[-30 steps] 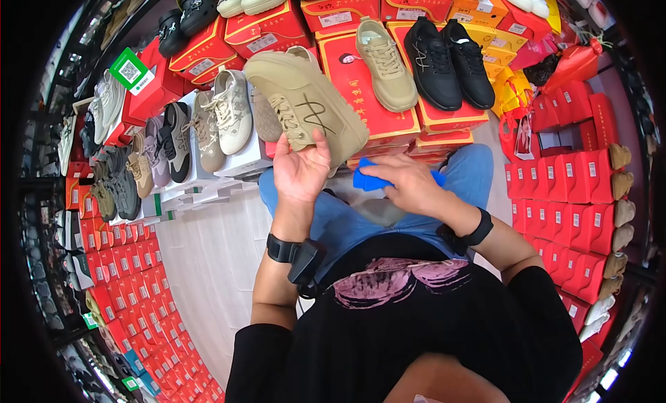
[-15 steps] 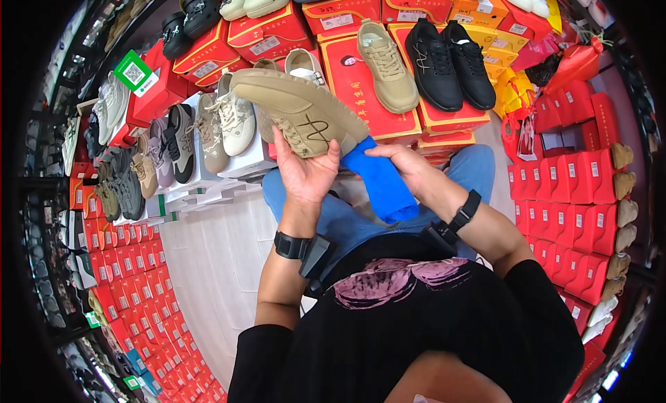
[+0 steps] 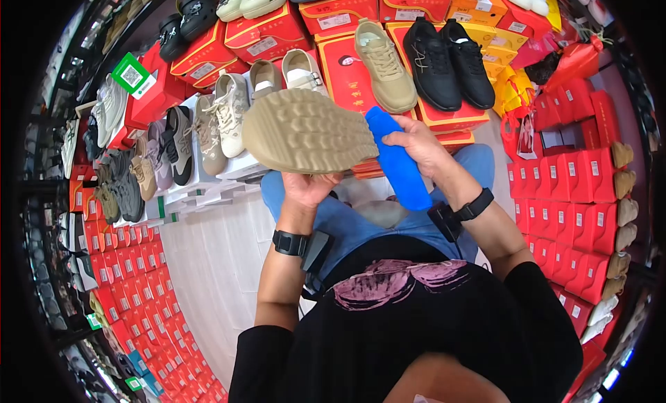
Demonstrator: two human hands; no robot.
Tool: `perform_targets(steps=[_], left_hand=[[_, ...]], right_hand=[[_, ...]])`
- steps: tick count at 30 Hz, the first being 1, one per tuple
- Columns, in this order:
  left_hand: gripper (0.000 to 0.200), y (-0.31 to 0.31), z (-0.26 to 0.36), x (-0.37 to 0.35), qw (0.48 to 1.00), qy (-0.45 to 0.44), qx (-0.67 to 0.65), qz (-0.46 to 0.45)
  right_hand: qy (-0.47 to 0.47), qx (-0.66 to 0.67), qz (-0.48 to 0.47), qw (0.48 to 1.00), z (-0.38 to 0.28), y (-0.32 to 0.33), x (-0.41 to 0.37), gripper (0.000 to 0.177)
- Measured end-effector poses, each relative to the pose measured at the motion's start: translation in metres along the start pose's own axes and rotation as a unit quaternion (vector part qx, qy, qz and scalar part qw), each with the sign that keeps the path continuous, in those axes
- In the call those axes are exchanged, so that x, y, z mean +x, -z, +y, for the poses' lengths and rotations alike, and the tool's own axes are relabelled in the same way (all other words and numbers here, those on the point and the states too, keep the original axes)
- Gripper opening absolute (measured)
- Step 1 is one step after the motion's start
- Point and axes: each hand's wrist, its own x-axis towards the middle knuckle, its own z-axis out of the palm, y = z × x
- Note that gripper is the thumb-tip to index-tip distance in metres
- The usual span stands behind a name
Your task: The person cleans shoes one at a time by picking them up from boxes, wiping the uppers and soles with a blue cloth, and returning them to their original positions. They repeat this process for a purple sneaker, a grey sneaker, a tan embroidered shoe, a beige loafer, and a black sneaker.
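Note:
A tan sneaker (image 3: 305, 134) is held up in front of me, its ridged sole turned toward the camera. My left hand (image 3: 312, 188) grips it from below, with the fingers partly hidden behind the shoe. In my right hand (image 3: 418, 143) a blue cloth (image 3: 402, 167) is pinched near its upper part, the rest hanging down. The cloth's upper end lies right at the heel edge of the sole. A matching tan sneaker (image 3: 385, 66) rests on a red shoebox (image 3: 343, 66) beyond my hands, beside a pair of black sneakers (image 3: 433, 63).
Several display shoes (image 3: 229, 115) line white boxes on the left. Stacked red shoeboxes (image 3: 565, 177) stand at right, and more red boxes (image 3: 146, 292) fill the lower left. A green QR-code card (image 3: 130, 73) stands at upper left. Pale flooring (image 3: 201, 264) shows beside my legs.
The sneaker has rolled from showing its side to showing its sole. My right hand has moved slightly up and right with the blue cloth, which was against the heel.

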Motion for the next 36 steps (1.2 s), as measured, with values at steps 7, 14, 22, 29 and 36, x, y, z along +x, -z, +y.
perform_targets(steps=[7,14,22,29,36], left_hand=[[0.044,-0.026,0.001,0.004,0.926,-0.028,0.338,0.166],[0.036,-0.040,0.012,0.001,0.848,-0.034,0.492,0.195],[0.045,-0.101,0.024,0.048,0.659,-0.103,0.727,0.162],[0.059,-0.102,0.044,0.126,0.470,-0.020,0.882,0.042],[0.072,-0.095,0.053,0.182,0.402,0.022,0.915,0.027]], right_hand=[[0.050,-0.016,-0.039,0.998,-0.029,-0.014,-0.021,0.045],[0.145,0.124,-0.117,0.975,-0.081,0.009,-0.074,0.052],[0.127,0.088,-0.034,0.987,-0.039,0.038,-0.089,0.052],[0.019,0.183,-0.023,0.983,0.008,0.033,-0.059,0.046],[-0.029,0.293,-0.028,0.955,0.035,0.022,-0.004,0.031]])
